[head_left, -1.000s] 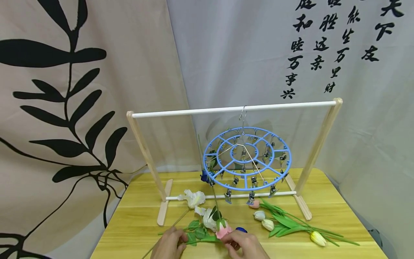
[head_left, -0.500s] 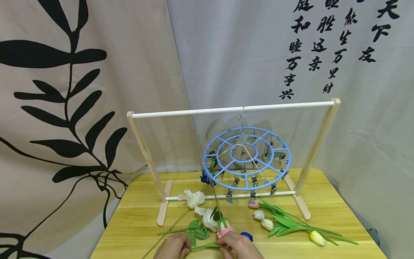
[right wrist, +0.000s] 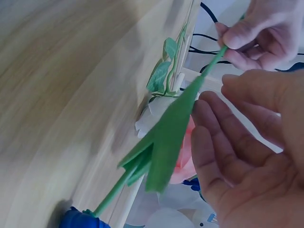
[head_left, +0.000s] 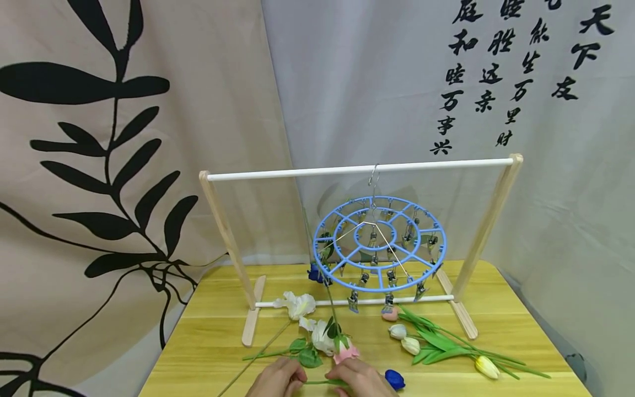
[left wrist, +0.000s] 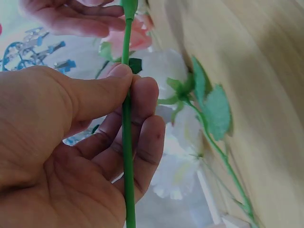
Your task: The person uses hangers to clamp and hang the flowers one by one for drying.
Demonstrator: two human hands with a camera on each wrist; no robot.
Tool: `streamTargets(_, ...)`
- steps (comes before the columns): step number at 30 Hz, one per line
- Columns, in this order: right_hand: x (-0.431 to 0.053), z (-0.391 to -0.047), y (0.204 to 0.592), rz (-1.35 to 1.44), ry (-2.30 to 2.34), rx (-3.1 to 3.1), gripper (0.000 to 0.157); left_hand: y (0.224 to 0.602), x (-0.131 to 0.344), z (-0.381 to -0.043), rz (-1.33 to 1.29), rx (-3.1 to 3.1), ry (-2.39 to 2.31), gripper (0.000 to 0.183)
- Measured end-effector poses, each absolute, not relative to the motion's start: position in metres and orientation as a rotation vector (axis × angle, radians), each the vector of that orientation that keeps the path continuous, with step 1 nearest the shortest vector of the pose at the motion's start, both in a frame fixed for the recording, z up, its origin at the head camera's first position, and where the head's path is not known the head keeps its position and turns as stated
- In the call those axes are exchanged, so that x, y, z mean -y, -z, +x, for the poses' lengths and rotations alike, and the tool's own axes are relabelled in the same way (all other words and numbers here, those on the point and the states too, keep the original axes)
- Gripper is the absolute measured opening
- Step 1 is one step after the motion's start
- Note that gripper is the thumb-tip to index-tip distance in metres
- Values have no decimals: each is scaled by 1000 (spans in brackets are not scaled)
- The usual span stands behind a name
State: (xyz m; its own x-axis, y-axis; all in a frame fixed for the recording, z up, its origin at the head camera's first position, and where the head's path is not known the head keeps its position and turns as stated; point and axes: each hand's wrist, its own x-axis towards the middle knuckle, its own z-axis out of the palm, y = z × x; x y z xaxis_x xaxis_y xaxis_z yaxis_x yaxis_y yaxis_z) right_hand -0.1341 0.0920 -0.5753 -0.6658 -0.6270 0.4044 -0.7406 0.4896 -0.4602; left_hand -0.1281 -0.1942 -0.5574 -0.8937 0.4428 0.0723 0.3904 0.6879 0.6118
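Note:
My left hand [head_left: 278,379] pinches the green stem [left wrist: 126,156] of a blue artificial flower [head_left: 394,379] between thumb and forefinger, low over the front of the table. In the right wrist view the flower's blue head [right wrist: 83,219] is partly cut off by the lower edge, with broad green leaves [right wrist: 166,137] further up the stem. My right hand [head_left: 359,377] is beside those leaves, its fingers loosely bent and not wrapped round the stem. Just beyond the hands, a pink rose [head_left: 345,351] hangs head down, and a white flower [head_left: 323,337] with green leaves lies on the wood.
A wooden rack [head_left: 488,220] bears a blue round clip hanger [head_left: 379,289] with several metal clips. Another blue flower [head_left: 315,273] hangs at its left. On the table [head_left: 208,331] lie a white long-stemmed flower [head_left: 296,305] at left and several tulips [head_left: 486,366] at right.
The blue flower's head has slid rightward out from behind my right hand. Both hands have shifted slightly right, and the stem now shows between them. The hanging rose stays in place.

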Motion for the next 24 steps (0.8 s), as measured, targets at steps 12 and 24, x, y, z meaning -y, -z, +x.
streamTargets(12,-105,-142,576,1211,-681,2436,28,546,182,-125,926,-2900,-1015,17)
streamTargets(24,-128,-145,569,1120,-656,2361,37,524,182,-123,920,-2925,-1033,10)
